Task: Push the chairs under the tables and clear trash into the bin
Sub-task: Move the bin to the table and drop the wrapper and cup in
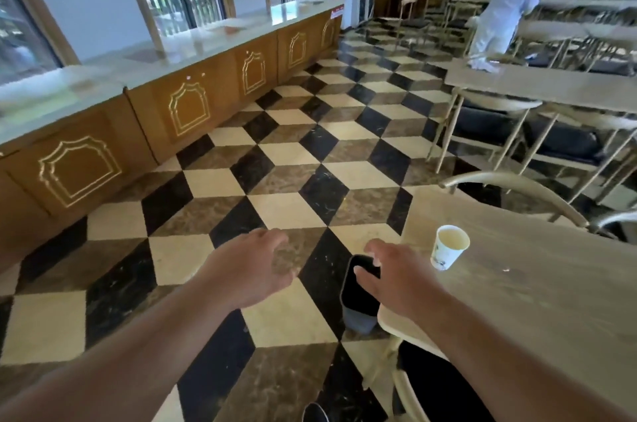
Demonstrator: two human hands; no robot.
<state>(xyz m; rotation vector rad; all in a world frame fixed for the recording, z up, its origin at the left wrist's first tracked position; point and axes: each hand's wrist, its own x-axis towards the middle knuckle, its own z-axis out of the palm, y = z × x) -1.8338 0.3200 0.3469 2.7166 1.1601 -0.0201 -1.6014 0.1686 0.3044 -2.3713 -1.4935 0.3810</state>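
Note:
A white paper cup [448, 247] stands upright near the left end of a light wooden table [537, 301] at the lower right. On the floor beside that table end sits a small grey bin [358, 304] with a black liner. My right hand [396, 278] hovers over the bin and the table corner, fingers spread, holding nothing, a short way left of the cup. My left hand [253, 266] is stretched out over the checkered floor, open and empty. A chair [424, 383] with a dark seat sits under the table's near end, and another chair's curved back [517, 194] shows behind the table.
A long wooden counter [193, 108] runs along the left wall under the windows. More tables [551, 83] with chairs [489, 125] tucked under them stand at the right. A person in white [506, 8] stands at the far right. Checkered floor [293, 152] stretches between counter and tables.

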